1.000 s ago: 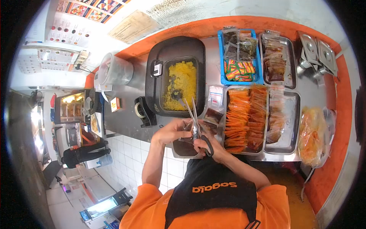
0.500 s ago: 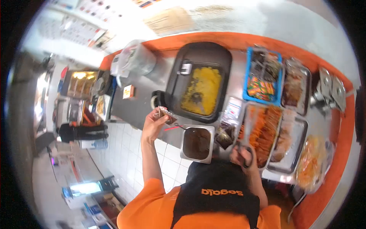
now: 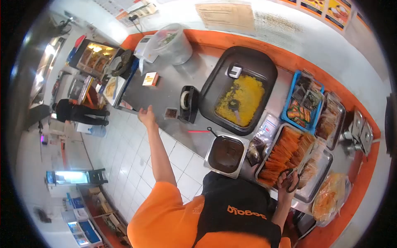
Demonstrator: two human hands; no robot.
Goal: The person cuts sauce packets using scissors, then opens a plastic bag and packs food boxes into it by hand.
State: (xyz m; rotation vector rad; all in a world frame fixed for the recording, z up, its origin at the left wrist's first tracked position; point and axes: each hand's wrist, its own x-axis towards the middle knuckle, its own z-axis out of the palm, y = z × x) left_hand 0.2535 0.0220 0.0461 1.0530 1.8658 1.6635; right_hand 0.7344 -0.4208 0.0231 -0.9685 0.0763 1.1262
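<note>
My left hand [image 3: 147,117] is over the counter's front left edge, fingers apart and empty. A small sachet with dark contents [image 3: 170,113] lies on the metal counter just right of it, beside a black tape dispenser [image 3: 188,104]. My right hand [image 3: 286,186] holds scissors by their black handles [image 3: 292,180], over a tray of orange packets [image 3: 285,153]. Between my hands sits a metal container of dark brown sauce [image 3: 226,154], with a thin dark handle at its back left corner. Dark sachets [image 3: 254,153] lie against its right side.
Behind stands a black pan with yellow food [image 3: 247,96]. A blue basket [image 3: 301,108], packet trays [image 3: 331,120] and a bag of orange food [image 3: 331,198] are on the right. A clear bucket [image 3: 173,43] and small box [image 3: 150,79] stand back left. Another person [image 3: 76,111] is far left.
My left hand has let go of the sachet, which now lies on the counter, and has moved left. The right hand still holds the scissors. The view has turned and shifted left.
</note>
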